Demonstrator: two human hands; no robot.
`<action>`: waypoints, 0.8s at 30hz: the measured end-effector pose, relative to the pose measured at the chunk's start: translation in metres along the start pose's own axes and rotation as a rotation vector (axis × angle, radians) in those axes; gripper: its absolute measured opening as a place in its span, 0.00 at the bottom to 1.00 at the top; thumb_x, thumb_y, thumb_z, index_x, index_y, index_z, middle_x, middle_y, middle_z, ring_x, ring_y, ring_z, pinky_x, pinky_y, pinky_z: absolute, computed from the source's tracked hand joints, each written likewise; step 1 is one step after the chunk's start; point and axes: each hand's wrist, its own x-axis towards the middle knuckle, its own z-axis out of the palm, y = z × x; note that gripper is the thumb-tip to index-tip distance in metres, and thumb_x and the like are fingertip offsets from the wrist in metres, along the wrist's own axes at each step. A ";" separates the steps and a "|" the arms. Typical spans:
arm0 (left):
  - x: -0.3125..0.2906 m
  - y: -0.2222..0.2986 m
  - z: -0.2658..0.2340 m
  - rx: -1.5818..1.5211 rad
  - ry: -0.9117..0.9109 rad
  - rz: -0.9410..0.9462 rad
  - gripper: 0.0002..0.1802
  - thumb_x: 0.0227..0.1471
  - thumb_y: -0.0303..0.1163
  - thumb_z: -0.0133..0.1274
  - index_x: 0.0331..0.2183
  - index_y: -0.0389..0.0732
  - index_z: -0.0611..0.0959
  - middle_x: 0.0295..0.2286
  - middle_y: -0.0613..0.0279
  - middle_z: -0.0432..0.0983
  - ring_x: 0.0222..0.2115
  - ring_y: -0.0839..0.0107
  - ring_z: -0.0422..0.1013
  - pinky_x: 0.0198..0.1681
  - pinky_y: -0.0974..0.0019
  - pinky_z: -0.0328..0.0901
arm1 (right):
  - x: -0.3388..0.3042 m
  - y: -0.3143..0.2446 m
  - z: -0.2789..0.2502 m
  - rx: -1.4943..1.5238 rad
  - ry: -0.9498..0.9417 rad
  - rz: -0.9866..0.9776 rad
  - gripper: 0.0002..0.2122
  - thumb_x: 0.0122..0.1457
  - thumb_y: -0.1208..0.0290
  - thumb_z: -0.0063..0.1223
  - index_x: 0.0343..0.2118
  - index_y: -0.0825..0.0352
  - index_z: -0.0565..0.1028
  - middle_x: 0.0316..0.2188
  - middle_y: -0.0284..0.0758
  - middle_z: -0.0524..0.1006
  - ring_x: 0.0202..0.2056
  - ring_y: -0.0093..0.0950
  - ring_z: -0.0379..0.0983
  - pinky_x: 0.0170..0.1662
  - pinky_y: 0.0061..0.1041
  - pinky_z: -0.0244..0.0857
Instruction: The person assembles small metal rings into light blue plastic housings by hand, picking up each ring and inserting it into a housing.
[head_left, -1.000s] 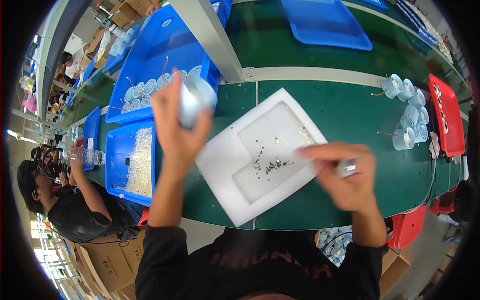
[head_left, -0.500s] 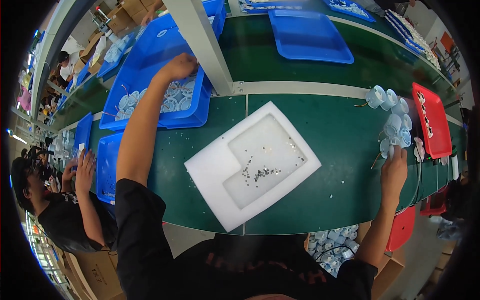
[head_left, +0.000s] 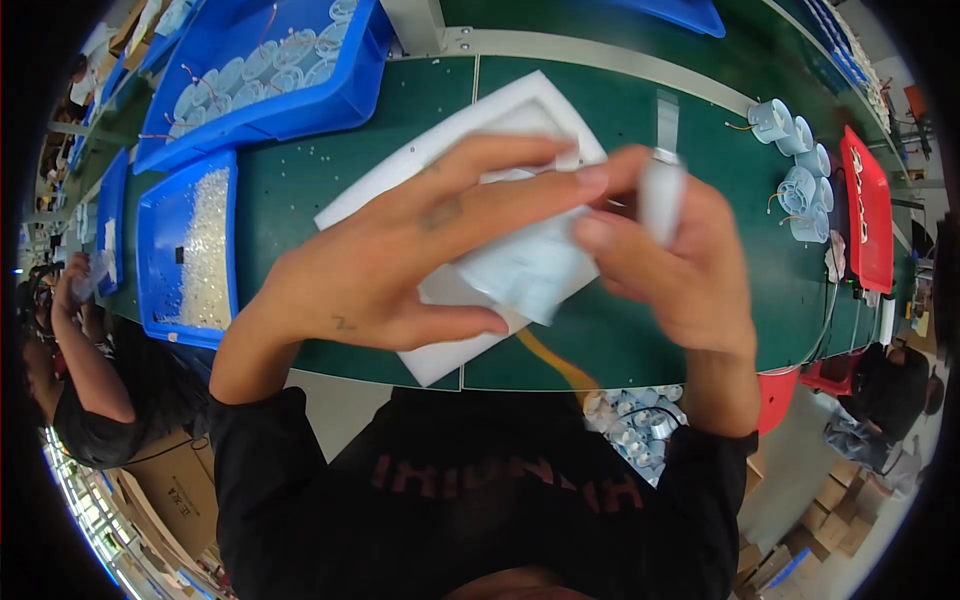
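Both hands are raised close to the camera over a white foam tray (head_left: 440, 150) on the green table. My left hand (head_left: 400, 260) grips a pale round plastic part (head_left: 525, 270) from the left, with a yellow wire (head_left: 555, 360) hanging below it. My right hand (head_left: 680, 270) meets it from the right and pinches a small white cylinder-shaped piece (head_left: 660, 195) between thumb and fingers. The hands hide most of the tray and whatever lies in it.
A blue bin (head_left: 270, 110) of round white parts sits at the back left, a blue tray (head_left: 160, 270) of small white pieces at the left. Round white parts (head_left: 795, 185) and a red tray (head_left: 868, 200) lie at the right. Another person (head_left: 85, 360) works at the left.
Half a second ago my arms were spread wide, left hand at the blue bin and right hand at the far right. Both hands have now come together near the camera, holding parts.
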 end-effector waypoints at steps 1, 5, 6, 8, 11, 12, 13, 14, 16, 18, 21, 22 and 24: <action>-0.004 -0.002 0.003 -0.083 0.030 -0.035 0.41 0.30 0.25 0.66 0.51 0.35 0.71 0.50 0.46 0.66 0.49 0.53 0.66 0.52 0.59 0.60 | 0.009 0.010 0.002 -0.224 -0.069 -0.139 0.13 0.56 0.78 0.52 0.44 0.69 0.70 0.26 0.27 0.69 0.25 0.13 0.63 0.24 0.12 0.56; -0.038 -0.024 0.008 -0.441 0.251 -0.408 0.38 0.31 0.31 0.68 0.47 0.33 0.72 0.43 0.48 0.71 0.46 0.58 0.70 0.46 0.59 0.67 | 0.017 0.021 0.009 -0.349 -0.136 -0.153 0.26 0.54 0.85 0.43 0.58 0.67 0.60 0.33 0.34 0.72 0.33 0.19 0.68 0.35 0.15 0.61; -0.046 -0.032 0.010 -0.458 0.266 -0.415 0.38 0.31 0.31 0.68 0.47 0.33 0.72 0.43 0.48 0.71 0.46 0.58 0.70 0.46 0.59 0.67 | 0.017 0.021 0.001 -0.355 -0.149 -0.134 0.26 0.54 0.85 0.43 0.58 0.67 0.60 0.33 0.34 0.72 0.33 0.19 0.68 0.35 0.15 0.61; -0.057 -0.049 0.017 -0.689 0.406 -0.505 0.36 0.36 0.36 0.66 0.46 0.35 0.69 0.43 0.45 0.70 0.43 0.54 0.72 0.40 0.59 0.72 | 0.018 0.023 -0.014 -0.717 -0.283 -0.102 0.29 0.51 0.81 0.47 0.59 0.70 0.57 0.38 0.40 0.74 0.35 0.23 0.71 0.35 0.17 0.63; -0.062 -0.064 0.015 -0.883 0.496 -0.516 0.33 0.44 0.44 0.60 0.47 0.39 0.65 0.44 0.38 0.69 0.42 0.48 0.72 0.37 0.57 0.74 | 0.008 0.028 -0.013 0.098 -0.180 0.157 0.42 0.44 0.58 0.66 0.57 0.77 0.56 0.43 0.48 0.73 0.35 0.26 0.72 0.35 0.18 0.64; -0.062 -0.067 0.011 -0.937 0.507 -0.498 0.33 0.46 0.46 0.59 0.48 0.39 0.65 0.44 0.37 0.69 0.42 0.47 0.72 0.37 0.58 0.74 | 0.005 0.038 -0.017 0.090 -0.190 0.190 0.42 0.44 0.58 0.66 0.57 0.77 0.56 0.43 0.48 0.73 0.35 0.26 0.72 0.35 0.18 0.64; -0.060 -0.062 0.011 -0.866 0.517 -0.514 0.33 0.52 0.50 0.50 0.52 0.38 0.63 0.44 0.34 0.68 0.41 0.45 0.72 0.37 0.59 0.74 | 0.000 0.052 -0.021 0.140 -0.269 0.071 0.54 0.31 0.47 0.68 0.57 0.80 0.54 0.45 0.52 0.71 0.36 0.27 0.73 0.35 0.19 0.65; -0.057 -0.064 0.012 -0.886 0.534 -0.522 0.33 0.52 0.50 0.50 0.52 0.38 0.63 0.44 0.34 0.68 0.41 0.45 0.72 0.37 0.59 0.74 | -0.002 0.062 -0.026 0.194 -0.344 -0.054 0.66 0.19 0.36 0.70 0.57 0.83 0.52 0.47 0.56 0.70 0.37 0.28 0.73 0.36 0.20 0.66; -0.053 -0.065 0.012 -1.363 0.585 -0.331 0.25 0.57 0.44 0.45 0.49 0.36 0.72 0.41 0.41 0.74 0.43 0.47 0.72 0.49 0.53 0.66 | 0.005 0.057 -0.026 0.142 -0.424 0.038 0.73 0.07 0.32 0.62 0.57 0.84 0.49 0.46 0.58 0.70 0.35 0.30 0.74 0.37 0.20 0.67; -0.055 -0.065 0.011 -1.378 0.575 -0.294 0.20 0.58 0.39 0.47 0.45 0.34 0.74 0.41 0.39 0.73 0.42 0.51 0.73 0.47 0.55 0.68 | 0.001 0.055 -0.022 0.270 -0.363 0.099 0.73 0.09 0.33 0.65 0.58 0.83 0.47 0.44 0.56 0.72 0.33 0.30 0.74 0.37 0.21 0.68; -0.074 -0.069 0.014 -0.822 0.519 -0.463 0.33 0.58 0.50 0.35 0.57 0.36 0.59 0.43 0.32 0.68 0.40 0.44 0.73 0.37 0.59 0.74 | -0.007 0.056 -0.004 0.182 -0.012 0.074 0.40 0.46 0.50 0.64 0.51 0.80 0.62 0.32 0.50 0.76 0.20 0.25 0.69 0.22 0.17 0.62; -0.077 -0.069 0.014 -0.826 0.523 -0.472 0.33 0.58 0.50 0.35 0.57 0.36 0.59 0.43 0.32 0.68 0.40 0.44 0.73 0.37 0.59 0.74 | -0.005 0.062 -0.011 0.036 0.033 0.022 0.33 0.45 0.57 0.64 0.47 0.78 0.66 0.28 0.45 0.75 0.19 0.23 0.69 0.22 0.17 0.62; -0.082 -0.071 0.012 -0.781 0.474 -0.460 0.37 0.57 0.53 0.36 0.58 0.35 0.56 0.44 0.31 0.68 0.39 0.48 0.74 0.38 0.60 0.74 | -0.004 0.065 -0.025 -0.286 0.132 -0.082 0.20 0.43 0.70 0.62 0.40 0.74 0.74 0.20 0.34 0.73 0.19 0.18 0.68 0.22 0.16 0.60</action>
